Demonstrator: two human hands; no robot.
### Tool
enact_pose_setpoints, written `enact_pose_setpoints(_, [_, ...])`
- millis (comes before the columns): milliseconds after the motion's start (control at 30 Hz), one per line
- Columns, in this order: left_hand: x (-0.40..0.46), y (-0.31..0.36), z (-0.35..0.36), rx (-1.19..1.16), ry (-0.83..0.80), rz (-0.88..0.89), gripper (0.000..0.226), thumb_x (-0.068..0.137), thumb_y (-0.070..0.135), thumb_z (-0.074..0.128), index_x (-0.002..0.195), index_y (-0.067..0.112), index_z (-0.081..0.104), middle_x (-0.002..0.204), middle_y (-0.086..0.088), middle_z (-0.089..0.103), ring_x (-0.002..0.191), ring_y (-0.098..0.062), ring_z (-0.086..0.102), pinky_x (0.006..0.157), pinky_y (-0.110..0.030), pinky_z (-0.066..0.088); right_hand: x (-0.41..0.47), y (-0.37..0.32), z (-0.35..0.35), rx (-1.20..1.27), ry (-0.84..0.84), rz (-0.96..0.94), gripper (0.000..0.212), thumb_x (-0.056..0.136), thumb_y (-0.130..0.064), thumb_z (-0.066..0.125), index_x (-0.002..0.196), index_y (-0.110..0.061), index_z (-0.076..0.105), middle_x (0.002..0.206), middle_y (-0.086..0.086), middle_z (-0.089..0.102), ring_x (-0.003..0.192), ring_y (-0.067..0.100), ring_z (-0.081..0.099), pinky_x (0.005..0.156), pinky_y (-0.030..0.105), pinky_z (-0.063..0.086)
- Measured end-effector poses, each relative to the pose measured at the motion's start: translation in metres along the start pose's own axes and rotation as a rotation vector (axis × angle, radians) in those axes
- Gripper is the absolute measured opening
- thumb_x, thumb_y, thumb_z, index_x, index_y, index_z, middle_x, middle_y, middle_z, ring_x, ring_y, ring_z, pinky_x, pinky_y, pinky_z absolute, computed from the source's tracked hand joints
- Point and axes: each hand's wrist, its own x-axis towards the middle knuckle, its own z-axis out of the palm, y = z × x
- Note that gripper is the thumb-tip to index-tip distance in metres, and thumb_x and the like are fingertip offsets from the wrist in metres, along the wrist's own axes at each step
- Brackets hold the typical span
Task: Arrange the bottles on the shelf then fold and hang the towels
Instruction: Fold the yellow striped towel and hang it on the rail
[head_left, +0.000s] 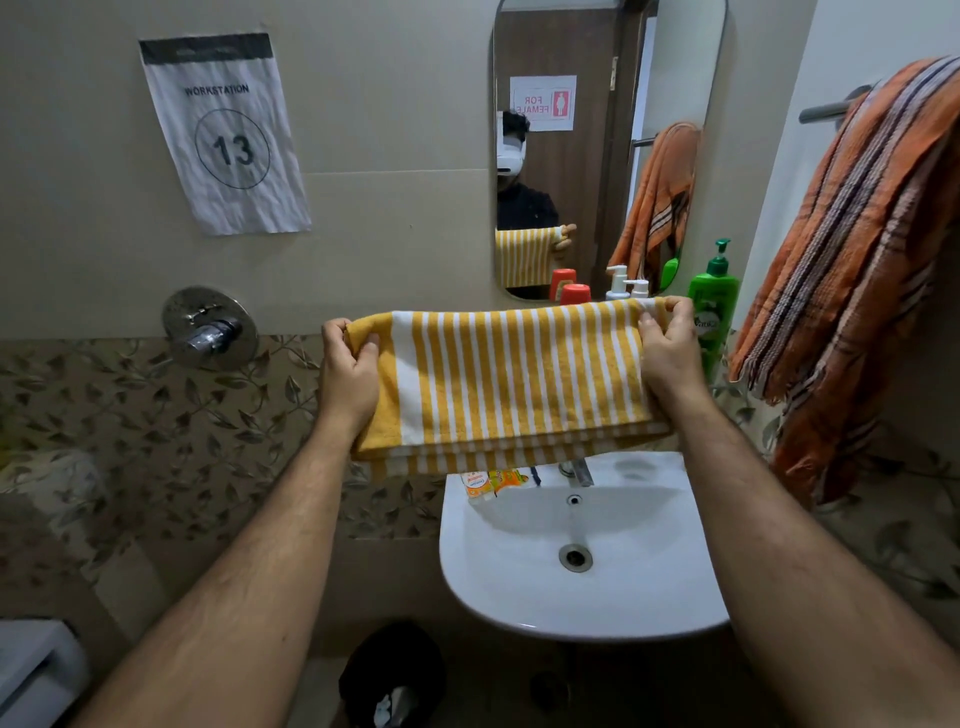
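A yellow and white striped towel (509, 384), folded over in layers, is stretched out flat in the air above the sink. My left hand (349, 371) grips its upper left corner and my right hand (670, 345) grips its upper right corner. Behind the towel's top edge stand a green pump bottle (714, 306), two white pump bottles (626, 286) and a bottle with a red cap (575, 293); the shelf under them is hidden by the towel. An orange striped towel (852, 270) hangs over a metal rail (831, 109) on the right wall.
A white sink (582, 587) is below the towel, with its tap (581, 470) and small orange packets (491, 483) at the back rim. A mirror (608, 145) hangs above. A wall valve (210, 327) and a paper sign (226, 132) are at left. A black bin (392, 675) stands on the floor.
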Motion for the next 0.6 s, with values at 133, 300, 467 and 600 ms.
enact_pose_setpoints(133, [-0.006,-0.012,0.003,0.007,-0.007,-0.110,0.013,0.101,0.022,0.049,0.110,0.017,0.041,0.106,-0.002,0.052,0.094,-0.017,0.050,0.070,-0.023,0.038,0.003,0.001,-0.001,0.065,-0.118,0.190,0.049,0.090,-0.044,0.064,0.126,-0.014,0.050,0.115,0.003,0.062,0.102,0.020,0.063,0.094,0.043,0.053])
enact_pose_setpoints(300, [-0.007,-0.024,0.006,-0.057,-0.013,-0.168,0.027,0.100,0.019,0.050,0.123,0.006,0.045,0.109,-0.004,0.051,0.098,-0.018,0.050,0.079,-0.028,0.039,0.003,0.000,-0.012,0.171,-0.543,0.473,0.055,0.069,-0.023,0.085,0.117,-0.006,0.065,0.108,0.013,0.074,0.097,0.030,0.073,0.089,0.046,0.057])
enact_pose_setpoints(467, [-0.005,-0.042,0.007,-0.137,-0.050,-0.226,0.037,0.099,0.024,0.055,0.130,0.009,0.043,0.116,-0.005,0.054,0.101,-0.018,0.054,0.078,-0.030,0.046,0.007,-0.001,-0.016,0.129,-0.586,0.456,0.051,0.073,-0.022,0.083,0.117,-0.005,0.064,0.112,0.016,0.072,0.099,0.032,0.071,0.093,0.048,0.055])
enact_pose_setpoints(600, [-0.007,-0.063,0.004,-0.197,-0.114,-0.322,0.038,0.095,0.019,0.061,0.129,0.016,0.046,0.124,-0.012,0.055,0.105,-0.024,0.055,0.087,-0.042,0.050,0.004,-0.017,-0.015,0.148,-0.589,0.293,0.018,0.085,-0.016,0.074,0.101,-0.018,0.066,0.107,0.008,0.071,0.098,0.025,0.068,0.092,0.046,0.053])
